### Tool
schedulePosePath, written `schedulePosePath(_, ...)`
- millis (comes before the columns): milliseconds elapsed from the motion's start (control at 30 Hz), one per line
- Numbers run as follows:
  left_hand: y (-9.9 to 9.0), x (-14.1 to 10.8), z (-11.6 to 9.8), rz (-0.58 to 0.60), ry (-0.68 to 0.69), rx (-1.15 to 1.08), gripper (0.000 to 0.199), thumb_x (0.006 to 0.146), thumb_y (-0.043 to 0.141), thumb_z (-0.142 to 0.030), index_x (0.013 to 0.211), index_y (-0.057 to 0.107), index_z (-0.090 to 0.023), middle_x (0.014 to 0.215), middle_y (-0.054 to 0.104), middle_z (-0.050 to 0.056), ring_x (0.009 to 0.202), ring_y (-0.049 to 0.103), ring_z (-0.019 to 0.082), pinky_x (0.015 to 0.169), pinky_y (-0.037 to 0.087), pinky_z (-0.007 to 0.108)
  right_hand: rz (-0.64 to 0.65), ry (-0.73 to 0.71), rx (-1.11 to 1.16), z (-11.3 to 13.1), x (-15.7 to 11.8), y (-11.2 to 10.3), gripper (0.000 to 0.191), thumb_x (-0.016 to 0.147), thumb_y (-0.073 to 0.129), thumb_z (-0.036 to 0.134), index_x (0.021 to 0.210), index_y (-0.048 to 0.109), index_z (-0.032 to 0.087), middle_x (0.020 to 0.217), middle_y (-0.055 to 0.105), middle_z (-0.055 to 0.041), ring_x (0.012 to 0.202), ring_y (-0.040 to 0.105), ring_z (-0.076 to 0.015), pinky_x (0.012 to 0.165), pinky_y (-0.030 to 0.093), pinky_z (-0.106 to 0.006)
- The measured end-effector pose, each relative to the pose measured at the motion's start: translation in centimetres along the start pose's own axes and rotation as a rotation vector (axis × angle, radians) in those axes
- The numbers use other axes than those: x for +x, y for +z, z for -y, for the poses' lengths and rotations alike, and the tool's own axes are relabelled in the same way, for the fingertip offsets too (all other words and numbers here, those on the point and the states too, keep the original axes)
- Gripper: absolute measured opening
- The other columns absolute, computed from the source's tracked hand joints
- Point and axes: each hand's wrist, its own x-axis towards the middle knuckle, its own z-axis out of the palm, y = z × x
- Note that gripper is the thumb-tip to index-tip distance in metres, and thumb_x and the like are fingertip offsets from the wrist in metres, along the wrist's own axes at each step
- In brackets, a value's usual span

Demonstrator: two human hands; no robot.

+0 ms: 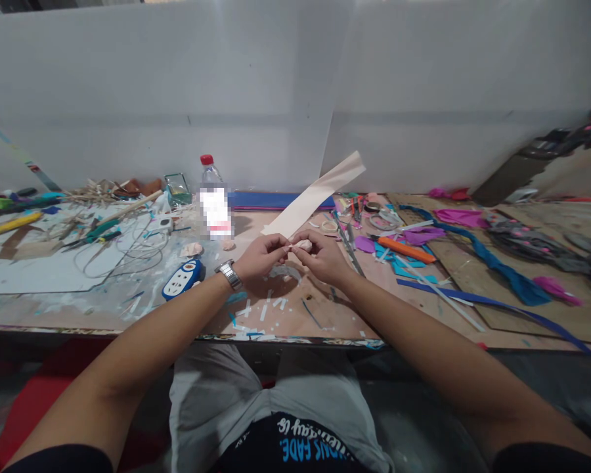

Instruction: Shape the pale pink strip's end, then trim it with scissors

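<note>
Between my hands, over the middle of the worktable, is a small crumpled pale-peach paper piece (303, 245), rolled or gathered like a paper flower. My left hand (263, 256) pinches its left end with thumb and fingertips. The fingers of my right hand (322, 257) are closed around its right side and partly hide it. Just beyond the hands, a long peach crepe paper strip (320, 194) slants up and to the right; its lower end passes behind my fingers. Two similar crumpled paper pieces lie left of my hands, a larger one (192, 249) and a smaller one (228, 244).
A red-capped bottle (211, 197) stands behind my left hand, with a blue-and-white power strip (181, 279) nearer me. Paper scraps (263, 307) litter the table's front. An orange cutter (406, 249) and coloured paper lie right. Pliers (96, 238) and cables are left.
</note>
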Motion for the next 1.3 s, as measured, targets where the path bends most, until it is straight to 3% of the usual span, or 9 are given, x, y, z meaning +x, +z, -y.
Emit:
schedulePosePath(500,0.10,-0.07,-0.13,-0.010,0.006,0.058,0.037,0.091,0.060,-0.050,0.081,0.059,-0.014,0.069,0.058,0.001,0.065,0.053,0.012,0.064,0.040,0.024,0.023,-0.023,-0.039,0.80,-0.02,-0.26,0.016,0.088,0.063,0.033,0.096,0.069,0.020,0.090,0.071,-0.0048,0.074,0.061,-0.0173,0.059,0.043,-0.027)
schedulePosePath(667,0.05,-0.05,0.09,-0.012,0.015,0.058,0.034,0.089,0.063,-0.047,0.079,0.062,-0.014,0.070,0.059,0.001,0.066,0.053,0.012,0.065,0.040,0.024,0.029,-0.026,-0.067,0.82,-0.10,-0.24,0.016,0.089,0.063,0.033,0.097,0.069,0.020,0.090,0.072,-0.0042,0.066,0.058,-0.0152,0.058,0.042,-0.027)
schedulePosePath(833,0.01,0.01,0.03,-0.028,0.004,0.034,0.028,0.088,0.064,-0.040,0.076,0.062,-0.014,0.068,0.060,0.001,0.066,0.054,0.012,0.066,0.041,0.024,0.028,-0.030,-0.045,0.59,-0.16,-0.12,0.017,0.089,0.063,0.033,0.098,0.069,0.019,0.093,0.072,-0.0056,0.076,0.062,-0.0181,0.062,0.045,-0.028)
schedulePosePath(1300,-0.13,0.02,0.02,-0.047,0.009,0.021,0.026,0.086,0.066,-0.036,0.073,0.062,-0.014,0.067,0.059,0.000,0.066,0.053,0.012,0.067,0.041,0.024,0.031,-0.020,0.001,0.22,-0.11,0.07,0.019,0.089,0.063,0.034,0.101,0.067,0.019,0.092,0.069,-0.0043,0.073,0.060,-0.0158,0.062,0.045,-0.027)
